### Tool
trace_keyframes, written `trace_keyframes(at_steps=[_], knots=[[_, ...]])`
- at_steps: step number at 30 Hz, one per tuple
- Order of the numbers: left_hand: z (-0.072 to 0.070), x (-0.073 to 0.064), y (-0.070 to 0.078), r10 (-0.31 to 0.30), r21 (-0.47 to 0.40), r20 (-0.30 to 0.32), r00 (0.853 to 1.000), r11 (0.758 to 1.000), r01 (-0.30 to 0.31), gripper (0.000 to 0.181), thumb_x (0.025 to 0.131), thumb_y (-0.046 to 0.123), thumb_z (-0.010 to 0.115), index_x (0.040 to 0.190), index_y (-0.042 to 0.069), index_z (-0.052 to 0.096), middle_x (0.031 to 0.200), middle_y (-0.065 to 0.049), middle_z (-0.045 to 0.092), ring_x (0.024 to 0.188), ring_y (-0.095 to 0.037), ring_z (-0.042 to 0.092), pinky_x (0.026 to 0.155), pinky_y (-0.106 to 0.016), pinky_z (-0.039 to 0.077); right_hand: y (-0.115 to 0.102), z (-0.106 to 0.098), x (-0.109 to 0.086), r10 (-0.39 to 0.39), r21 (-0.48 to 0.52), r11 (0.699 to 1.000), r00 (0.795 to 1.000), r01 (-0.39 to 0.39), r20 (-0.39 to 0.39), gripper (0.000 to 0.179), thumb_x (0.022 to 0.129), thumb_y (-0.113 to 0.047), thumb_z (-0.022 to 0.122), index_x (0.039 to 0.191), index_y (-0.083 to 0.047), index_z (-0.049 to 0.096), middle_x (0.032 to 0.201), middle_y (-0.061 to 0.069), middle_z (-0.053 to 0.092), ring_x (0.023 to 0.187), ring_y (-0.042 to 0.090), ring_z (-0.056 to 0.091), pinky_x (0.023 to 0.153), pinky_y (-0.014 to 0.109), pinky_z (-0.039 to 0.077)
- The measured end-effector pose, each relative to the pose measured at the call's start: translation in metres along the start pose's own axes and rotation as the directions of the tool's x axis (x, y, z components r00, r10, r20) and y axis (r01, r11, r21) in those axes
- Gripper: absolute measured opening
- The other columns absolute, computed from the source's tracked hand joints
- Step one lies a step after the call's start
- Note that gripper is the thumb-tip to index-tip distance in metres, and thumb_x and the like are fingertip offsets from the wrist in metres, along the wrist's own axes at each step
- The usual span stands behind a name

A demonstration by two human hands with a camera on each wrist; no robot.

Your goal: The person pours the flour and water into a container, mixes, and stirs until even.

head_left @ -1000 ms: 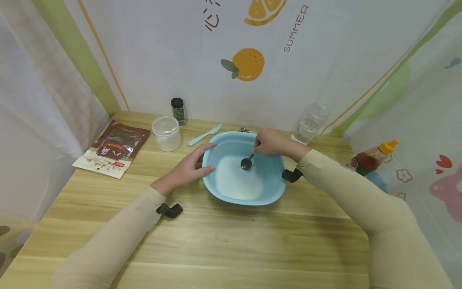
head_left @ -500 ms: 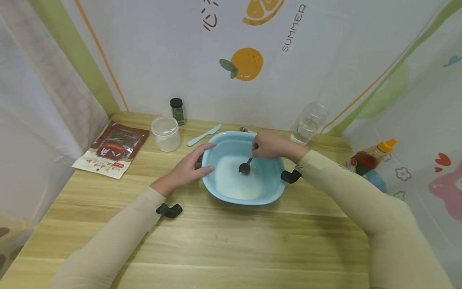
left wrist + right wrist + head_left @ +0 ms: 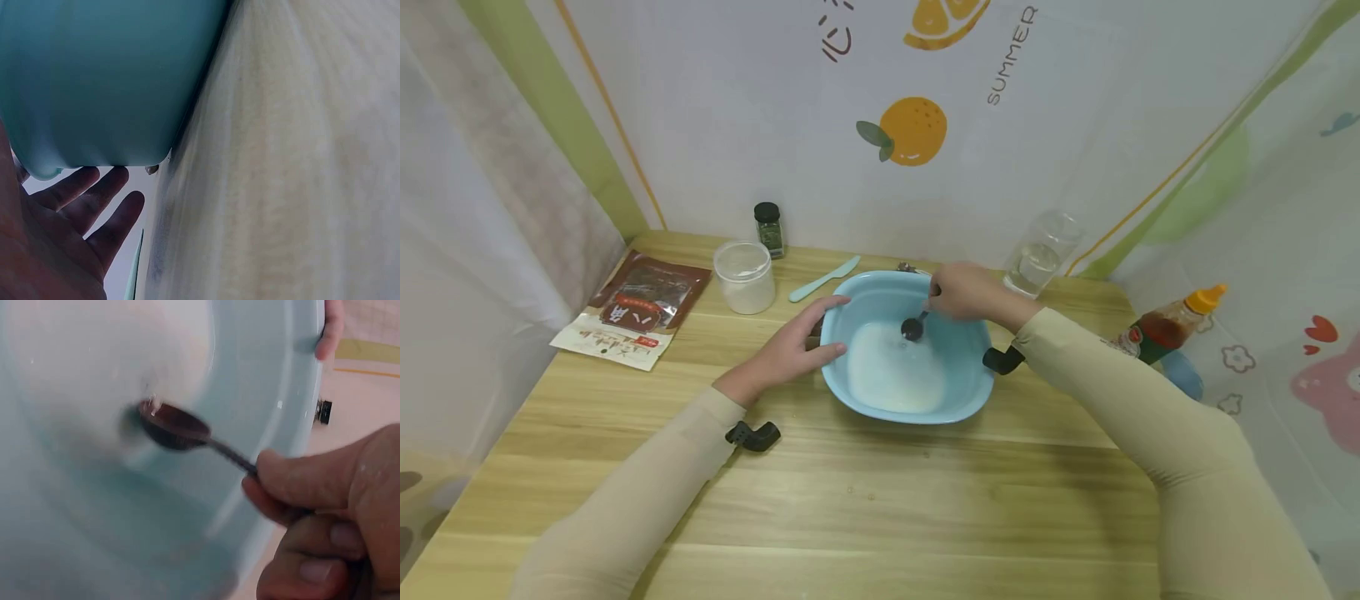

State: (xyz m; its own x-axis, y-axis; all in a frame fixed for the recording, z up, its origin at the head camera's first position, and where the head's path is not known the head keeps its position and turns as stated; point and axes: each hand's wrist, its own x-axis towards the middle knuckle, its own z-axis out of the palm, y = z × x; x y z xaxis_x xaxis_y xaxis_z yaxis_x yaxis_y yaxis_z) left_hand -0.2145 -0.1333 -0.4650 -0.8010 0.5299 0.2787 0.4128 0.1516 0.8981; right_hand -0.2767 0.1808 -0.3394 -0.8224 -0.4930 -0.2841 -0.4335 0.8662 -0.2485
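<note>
One measuring spoon pinched in the right grip.
Wide left grip touches the blue basin at left; slow strokes should limit splashing.

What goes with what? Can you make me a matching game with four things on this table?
Things:
1. Basin
2. Spoon
3. Green-filled jar
4. Red-filled bottle

Clues:
A. has a black lid
B. has an orange cap
C. held in the fingers of the right hand
D. light blue

Pairs: 1-D, 2-C, 3-A, 4-B
</note>
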Motion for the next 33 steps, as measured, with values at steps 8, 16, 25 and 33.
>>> trace_keyframes(at_steps=[8,16,25,33], knots=[[-0.0005,0.0005,0.0003,0.011,0.002,0.002,1.0,1.0,-0.011,0.074,0.105,0.012,0.07,0.169,0.002,0.035,0.16,-0.031,0.049,0.134,-0.05,0.065,0.096,-0.043,0.068,-0.0016,-0.0014,-0.0038,-0.084,-0.014,0.996,0.996,0.085,0.04,0.022,0.107,-0.023,0.076,0.097,-0.005,0.084,0.079,0.001,0.071,0.068,0.016,0.056,0.065,0.033,0.05],[-0.0003,0.001,-0.0016,0.003,0.01,0.002,1.0,1.0,-0.003,0.074,0.104,0.012,0.071,0.169,0.002,0.036,0.16,-0.031,0.049,0.134,-0.05,0.065,0.097,-0.044,0.068,-0.0005,-0.0046,-0.0014,-0.003,-0.039,0.999,1.0,0.003,-0.013,0.033,0.107,-0.021,0.074,0.078,-0.006,0.075,0.058,-0.005,0.048,0.054,0.012,0.04,0.056,0.031,0.039],[0.0017,0.001,-0.0026,0.001,0.01,0.001,1.0,1.0,-0.001,0.074,0.105,0.012,0.071,0.169,0.002,0.036,0.161,-0.03,0.048,0.135,-0.049,0.065,0.099,-0.046,0.067,0.0013,-0.0008,0.0,-0.011,-0.032,0.999,1.0,0.011,0.019,0.024,0.107,-0.023,0.074,0.1,-0.003,0.084,0.082,0.004,0.073,0.068,0.018,0.06,0.065,0.035,0.052],[0.0001,0.0007,-0.0016,-0.002,0.021,-0.004,1.0,1.0,0.003,0.074,0.104,0.013,0.071,0.17,0.004,0.036,0.162,-0.028,0.048,0.136,-0.048,0.064,0.1,-0.047,0.066,0.0006,-0.0031,-0.0061,-0.121,-0.02,0.992,0.989,0.123,0.09,0.019,0.107,-0.022,0.075,0.1,-0.006,0.084,0.086,0.002,0.074,0.075,0.018,0.061,0.071,0.036,0.054]])
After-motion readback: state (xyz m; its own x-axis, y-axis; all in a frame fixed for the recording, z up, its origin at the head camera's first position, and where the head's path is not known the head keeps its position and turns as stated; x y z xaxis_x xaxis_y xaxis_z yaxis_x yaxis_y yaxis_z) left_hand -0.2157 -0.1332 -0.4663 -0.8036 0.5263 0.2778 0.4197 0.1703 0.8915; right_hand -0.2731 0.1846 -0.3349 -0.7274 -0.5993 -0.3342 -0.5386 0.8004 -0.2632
